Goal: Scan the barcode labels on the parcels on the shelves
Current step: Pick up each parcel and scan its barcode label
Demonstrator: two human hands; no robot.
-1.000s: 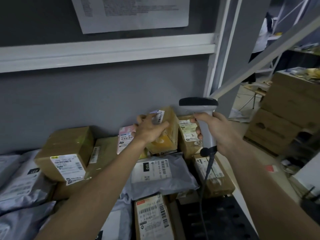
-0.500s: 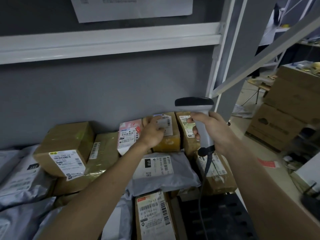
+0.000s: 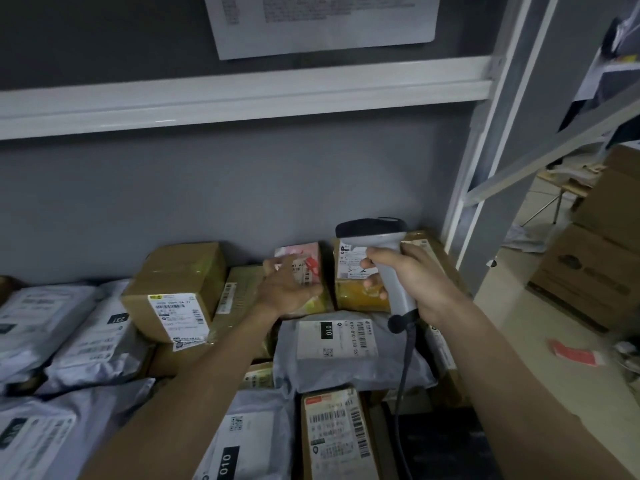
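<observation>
A grey back wall (image 3: 207, 188) closes off the shelf bay, with a white shelf beam (image 3: 242, 98) running across above and a printed paper sheet (image 3: 322, 22) stuck to the wall over it. A white upright post (image 3: 485, 161) bounds the bay at the right; past it, stacked brown cartons (image 3: 595, 258) stand on the floor.

The shelf is crowded with parcels lying against and over one another. Grey poly mailers (image 3: 69, 334) fill the left side. A large brown box (image 3: 176, 285) sits tilted on top of them, its white barcode label (image 3: 176, 313) facing forward. A grey mailer marked 010 (image 3: 343, 348) lies in the middle, overlapping its neighbours, and a long taped box (image 3: 336, 434) with a barcode label lies at the front, below it.

Against the wall stand a pink-labelled parcel (image 3: 304, 261) and, just to its right, a yellow-taped brown box (image 3: 356, 275).

The left hand (image 3: 291, 289) reaches across the pile, fingers curled loosely round the pink-labelled parcel and covering part of its label. The right hand (image 3: 412, 278) is clamped on the handle of a grey barcode scanner (image 3: 377, 237), held upright with its dark head in front of the yellow-taped box, hiding part of that box's label. The scanner's cable (image 3: 403, 368) hangs down over the grey mailer.
</observation>
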